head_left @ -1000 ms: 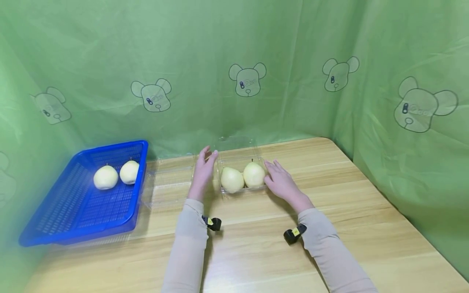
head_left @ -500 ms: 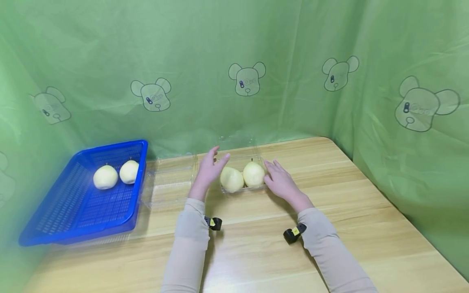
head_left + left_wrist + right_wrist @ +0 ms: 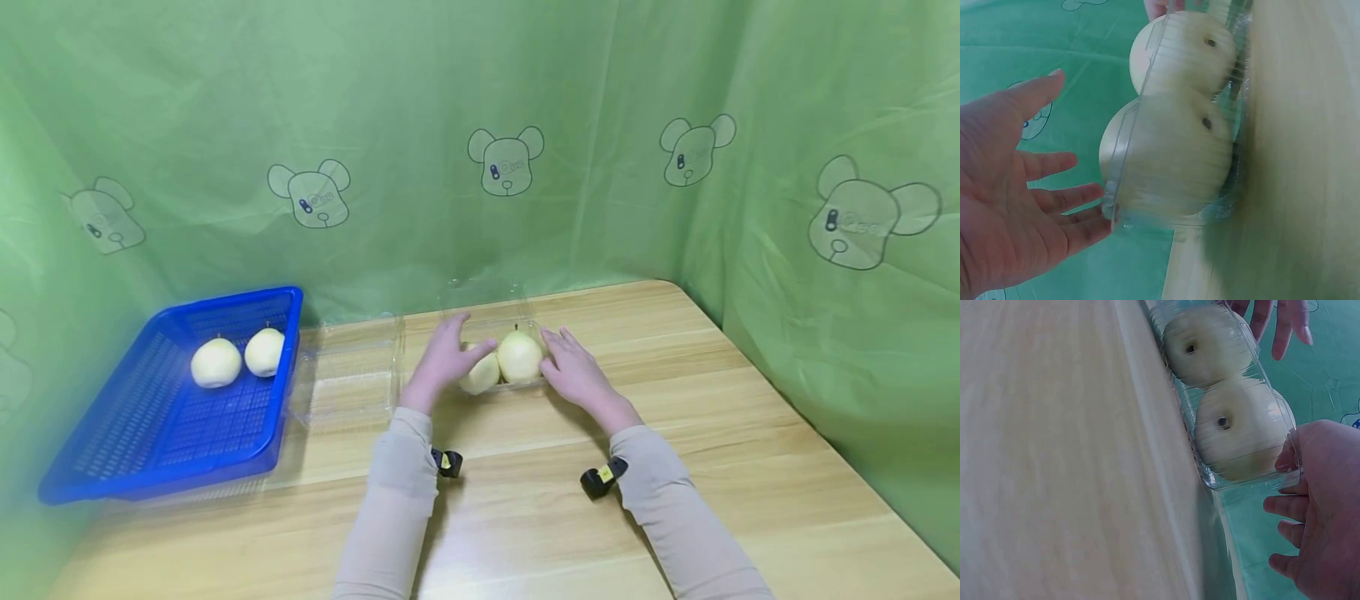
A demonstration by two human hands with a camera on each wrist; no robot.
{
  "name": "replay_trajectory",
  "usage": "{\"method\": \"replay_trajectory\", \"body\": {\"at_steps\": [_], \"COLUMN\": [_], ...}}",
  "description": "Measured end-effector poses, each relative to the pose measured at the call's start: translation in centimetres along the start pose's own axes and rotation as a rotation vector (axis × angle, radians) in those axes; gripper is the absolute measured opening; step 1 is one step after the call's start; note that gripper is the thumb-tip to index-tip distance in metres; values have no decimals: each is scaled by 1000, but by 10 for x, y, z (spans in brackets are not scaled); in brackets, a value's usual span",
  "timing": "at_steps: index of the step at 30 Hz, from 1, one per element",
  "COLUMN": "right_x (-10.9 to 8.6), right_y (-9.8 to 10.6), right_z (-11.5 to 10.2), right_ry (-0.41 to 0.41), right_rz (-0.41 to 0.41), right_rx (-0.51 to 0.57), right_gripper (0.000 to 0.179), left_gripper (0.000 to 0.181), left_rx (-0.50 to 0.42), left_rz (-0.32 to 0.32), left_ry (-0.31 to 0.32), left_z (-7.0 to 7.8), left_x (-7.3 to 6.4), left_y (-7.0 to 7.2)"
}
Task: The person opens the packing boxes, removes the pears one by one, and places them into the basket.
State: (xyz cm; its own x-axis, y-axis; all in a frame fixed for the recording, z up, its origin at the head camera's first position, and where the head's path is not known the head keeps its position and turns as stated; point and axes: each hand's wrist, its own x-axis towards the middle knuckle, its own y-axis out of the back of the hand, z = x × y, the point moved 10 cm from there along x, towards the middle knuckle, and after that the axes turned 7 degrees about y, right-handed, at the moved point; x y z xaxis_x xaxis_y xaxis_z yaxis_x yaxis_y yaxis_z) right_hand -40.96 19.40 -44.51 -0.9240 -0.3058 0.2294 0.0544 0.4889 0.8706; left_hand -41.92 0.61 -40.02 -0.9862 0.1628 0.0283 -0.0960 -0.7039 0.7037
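Note:
Two pale yellow round pears, the left pear point(image 3: 480, 377) and the right pear point(image 3: 520, 358), sit side by side in a clear plastic clamshell box point(image 3: 1210, 485). Its raised lid point(image 3: 483, 293) stands at the back. My left hand point(image 3: 444, 354), fingers extended and thumb spread, is at the box's left end and partly covers the left pear in the head view. In the left wrist view its lower fingertips reach the box rim. My right hand point(image 3: 577, 372) rests against the right end, its thumb at the rim beside the right pear and its fingers extended along the outside.
A blue plastic basket point(image 3: 161, 454) at the left holds two more pears point(image 3: 216, 363). Between basket and hands lies another clear plastic box point(image 3: 345, 371). Green curtain point(image 3: 405, 100) surrounds the back and sides of the wooden table point(image 3: 517, 525).
My left hand has moved right and slightly toward me, from beside the box to in front of the left pear. The right hand, box and basket stay in place.

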Motion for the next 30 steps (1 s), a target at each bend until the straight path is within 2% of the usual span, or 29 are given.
{"method": "replay_trajectory", "body": {"at_steps": [8,15,22,30], "right_x": [0,0,1,0], "right_y": [1,0,-1,0], "right_z": [-1,0,1,1], "right_ry": [3,2,-4,-8], "right_rz": [4,7,4,9], "right_rx": [-2,7,19,33], "right_gripper": [60,60,61,61], "left_gripper": [89,85,79,77], "left_rx": [61,189,239,264], "left_rz": [-32,-7,23,18], "left_ry": [47,13,-4,-11], "left_z": [-1,5,6,6], "left_x": [-1,-2,-3,-1], "left_y": [-14,-24,-31,-37]}}
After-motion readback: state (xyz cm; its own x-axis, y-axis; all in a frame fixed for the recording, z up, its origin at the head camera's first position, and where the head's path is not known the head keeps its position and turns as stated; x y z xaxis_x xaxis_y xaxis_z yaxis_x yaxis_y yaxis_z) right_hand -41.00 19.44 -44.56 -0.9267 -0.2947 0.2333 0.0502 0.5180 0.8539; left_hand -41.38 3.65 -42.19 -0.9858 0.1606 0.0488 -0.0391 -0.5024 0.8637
